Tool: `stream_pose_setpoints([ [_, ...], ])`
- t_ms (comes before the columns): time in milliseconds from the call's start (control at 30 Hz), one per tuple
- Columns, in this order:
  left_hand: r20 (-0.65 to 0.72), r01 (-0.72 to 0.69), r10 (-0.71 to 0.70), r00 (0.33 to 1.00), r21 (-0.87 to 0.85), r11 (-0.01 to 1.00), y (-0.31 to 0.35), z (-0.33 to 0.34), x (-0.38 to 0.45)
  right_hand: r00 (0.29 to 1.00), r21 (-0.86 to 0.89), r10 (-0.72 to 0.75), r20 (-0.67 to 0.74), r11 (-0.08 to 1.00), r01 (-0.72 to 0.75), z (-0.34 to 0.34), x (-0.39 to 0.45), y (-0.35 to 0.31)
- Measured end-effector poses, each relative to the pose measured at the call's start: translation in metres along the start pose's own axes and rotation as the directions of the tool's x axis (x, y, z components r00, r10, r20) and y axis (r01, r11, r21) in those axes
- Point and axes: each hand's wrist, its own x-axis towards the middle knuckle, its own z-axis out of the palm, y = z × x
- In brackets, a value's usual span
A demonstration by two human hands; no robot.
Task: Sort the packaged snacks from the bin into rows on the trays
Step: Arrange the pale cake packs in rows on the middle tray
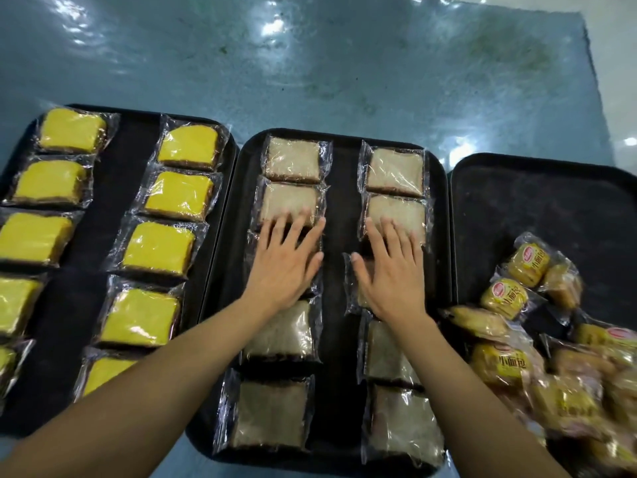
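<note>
Three black trays lie side by side. The left tray [127, 157] holds two rows of yellow cake packets [179, 194]. On the middle tray [341, 208] lie two rows of pale brown cake packets [293, 160]. My left hand [286, 260] rests flat, fingers spread, on the third packet of the left row. My right hand [389, 270] lies flat on the third packet of the right row [355, 291], which sits a little askew. The right tray [537, 208] carries a loose heap of small yellow-labelled bread packets [506, 298] at its near end.
The trays sit on a shiny blue-green surface [310, 56] that stretches away beyond them. A pale floor strip [617, 63] shows at the far right. The far half of the right tray is bare. No bin is in view.
</note>
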Motion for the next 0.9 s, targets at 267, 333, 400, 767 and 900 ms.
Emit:
stream_pose_setpoints([
  [267, 0.012, 0.003, -0.003, 1.0, 0.036, 0.999, -0.024, 0.007, -0.003, 0.999, -0.037, 0.043, 0.007, 0.998, -0.042, 0.008, -0.004, 0.016],
  [333, 0.021, 0.015, -0.015, 1.0, 0.033, 0.999, -0.03, 0.006, -0.005, 0.999, -0.041, 0.042, 0.014, 0.998, -0.042, 0.005, -0.006, 0.02],
  [400, 0.02, 0.013, -0.014, 1.0, 0.039, 0.999, -0.033, 0.003, -0.006, 0.999, -0.036, 0.044, 0.022, 0.998, -0.043, 0.002, -0.005, 0.02],
  [767, 0.01, -0.023, 0.023, 1.0, 0.02, 1.0, -0.04, -0.025, 0.087, 0.997, -0.008, -0.007, 0.083, 1.0, 0.008, -0.015, 0.104, 0.022],
  [900, 0.041, -0.01, 0.009, 0.999, 0.026, 1.0, -0.051, -0.017, 0.093, 0.987, -0.067, -0.03, 0.155, 0.997, 0.04, -0.004, 0.112, 0.036],
])
